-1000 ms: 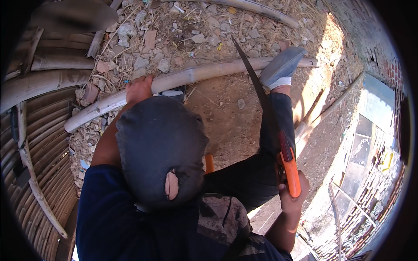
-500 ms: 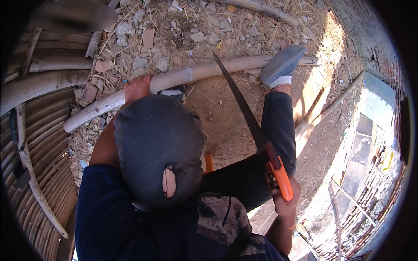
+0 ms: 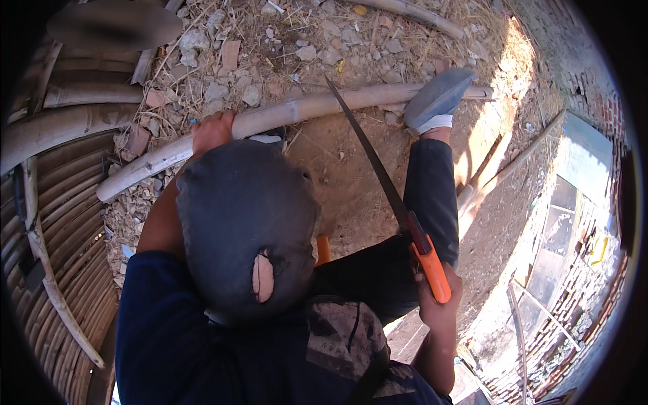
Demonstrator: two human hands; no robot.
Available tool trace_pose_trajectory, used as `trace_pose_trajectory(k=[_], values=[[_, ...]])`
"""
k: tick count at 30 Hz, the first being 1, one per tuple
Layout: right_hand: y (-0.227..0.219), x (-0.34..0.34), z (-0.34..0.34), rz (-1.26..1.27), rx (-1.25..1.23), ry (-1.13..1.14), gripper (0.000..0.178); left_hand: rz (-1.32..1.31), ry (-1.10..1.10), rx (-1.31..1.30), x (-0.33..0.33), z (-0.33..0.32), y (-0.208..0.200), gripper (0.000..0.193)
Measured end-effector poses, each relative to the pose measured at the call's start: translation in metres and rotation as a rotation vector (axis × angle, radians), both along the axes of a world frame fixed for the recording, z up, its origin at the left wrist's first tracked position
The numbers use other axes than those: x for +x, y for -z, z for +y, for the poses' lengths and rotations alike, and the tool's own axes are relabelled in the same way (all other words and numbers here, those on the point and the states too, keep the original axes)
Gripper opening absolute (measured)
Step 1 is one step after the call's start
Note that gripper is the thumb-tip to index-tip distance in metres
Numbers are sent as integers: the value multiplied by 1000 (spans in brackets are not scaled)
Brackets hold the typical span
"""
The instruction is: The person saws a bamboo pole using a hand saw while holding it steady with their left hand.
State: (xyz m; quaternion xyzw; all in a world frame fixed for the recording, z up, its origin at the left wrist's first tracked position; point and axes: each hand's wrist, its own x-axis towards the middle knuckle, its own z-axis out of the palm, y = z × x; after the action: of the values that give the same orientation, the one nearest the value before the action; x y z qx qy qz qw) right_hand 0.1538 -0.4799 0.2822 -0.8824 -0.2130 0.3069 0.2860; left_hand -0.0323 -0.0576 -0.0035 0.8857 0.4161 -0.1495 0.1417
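Observation:
A long pale bamboo pole (image 3: pixel 290 115) lies across the ground ahead of me. My left hand (image 3: pixel 212 131) is closed over it left of the middle, fingers wrapped on top. My right hand (image 3: pixel 439 304) grips the orange handle of a hand saw (image 3: pixel 437 275). The long dark blade slants up and to the left, its tip passing over the pole in view; I cannot tell whether it touches the bamboo. My right shoe (image 3: pixel 439 101) rests on the pole's right part. My raised left knee (image 3: pixel 246 209), in dark torn cloth, hides part of my left arm.
An orange object (image 3: pixel 322 250) shows partly behind my knee. Stones and dry straw (image 3: pixel 270 50) cover the ground beyond the pole. Another bamboo pole (image 3: pixel 412 15) lies farther off. A slatted bamboo structure (image 3: pixel 67 270) stands left, a brick wall (image 3: pixel 611 115) right.
My right hand and the saw have shifted slightly left and away from me. My left hand stays on the bamboo pole, and my shoe stays in place.

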Motion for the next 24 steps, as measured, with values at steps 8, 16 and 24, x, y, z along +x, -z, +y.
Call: trace_pose_trajectory(k=[8,16,24], values=[[11,8,-20,41,14,38,17,79,-1,-59,0,7,3,56],[62,24,57,133,58,11,19,106,8,-166,8,14,-8,55],[27,26,5,68,30,59,16,77,24,-159,1,17,-4,54]])
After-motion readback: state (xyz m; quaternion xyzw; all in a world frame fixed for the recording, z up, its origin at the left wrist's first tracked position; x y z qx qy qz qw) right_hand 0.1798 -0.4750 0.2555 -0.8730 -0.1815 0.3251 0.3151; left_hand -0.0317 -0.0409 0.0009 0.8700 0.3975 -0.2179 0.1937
